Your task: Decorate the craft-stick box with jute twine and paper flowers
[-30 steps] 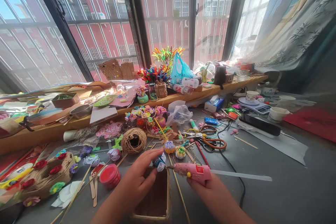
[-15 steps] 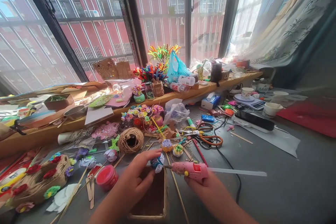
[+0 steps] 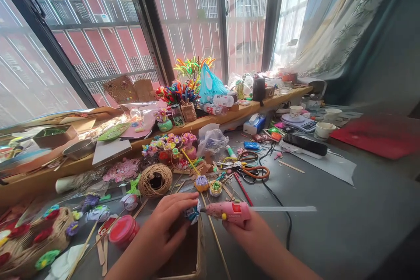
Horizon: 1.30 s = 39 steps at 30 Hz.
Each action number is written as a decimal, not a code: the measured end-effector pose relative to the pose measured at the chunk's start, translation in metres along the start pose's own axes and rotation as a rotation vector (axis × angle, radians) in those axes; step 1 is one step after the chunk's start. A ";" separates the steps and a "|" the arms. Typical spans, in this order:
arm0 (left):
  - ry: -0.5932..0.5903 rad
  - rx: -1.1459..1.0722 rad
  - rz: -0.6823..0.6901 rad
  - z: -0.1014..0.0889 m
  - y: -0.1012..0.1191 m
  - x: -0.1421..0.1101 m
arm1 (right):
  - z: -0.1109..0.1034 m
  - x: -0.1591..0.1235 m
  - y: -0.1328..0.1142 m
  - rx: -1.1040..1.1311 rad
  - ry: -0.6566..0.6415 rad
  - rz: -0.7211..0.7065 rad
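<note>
Between the fingers and thumb of my left hand (image 3: 167, 225) is a small blue and white paper flower (image 3: 193, 212). My right hand (image 3: 249, 232) grips a pink hot glue gun (image 3: 229, 211), its nozzle pointing left and meeting the flower's right side; whether they touch I cannot tell. A long clear glue stick (image 3: 285, 209) sticks out of the gun's back. Below the flower stands an open cardboard box (image 3: 200, 253), partly hidden by my left hand. A thin wooden stick (image 3: 217, 240) lies just right of the box.
Behind my hands lie a twine ball (image 3: 155, 181), two paper flowers (image 3: 201, 182), and scissors (image 3: 252, 168). A red-lidded jar (image 3: 124, 231) and a flower-trimmed twine basket (image 3: 49, 238) stand left. A black cable (image 3: 278, 201) runs along the right. A phone (image 3: 305, 145) lies farther back.
The view has swung slightly right, so everything sits farther left. My left fingers have turned the paper flower a little, while the glue gun's nozzle stays at its side.
</note>
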<state>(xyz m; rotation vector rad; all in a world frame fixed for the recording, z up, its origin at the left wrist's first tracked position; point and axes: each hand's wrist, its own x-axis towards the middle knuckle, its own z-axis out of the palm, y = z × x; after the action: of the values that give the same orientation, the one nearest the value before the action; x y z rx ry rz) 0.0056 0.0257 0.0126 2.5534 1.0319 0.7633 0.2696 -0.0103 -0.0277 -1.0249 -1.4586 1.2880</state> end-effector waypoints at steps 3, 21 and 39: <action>0.011 0.013 0.007 0.001 -0.002 0.000 | 0.000 0.000 0.000 0.020 0.002 0.001; -0.033 0.051 0.016 -0.001 -0.005 0.002 | -0.009 -0.011 -0.015 0.043 -0.005 0.061; -0.042 0.077 -0.019 0.001 -0.008 0.002 | -0.009 -0.003 -0.010 0.042 0.032 0.025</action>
<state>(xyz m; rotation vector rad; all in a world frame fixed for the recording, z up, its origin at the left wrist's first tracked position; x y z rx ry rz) 0.0029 0.0330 0.0095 2.6088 1.0905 0.6752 0.2792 -0.0123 -0.0182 -1.0346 -1.3931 1.3091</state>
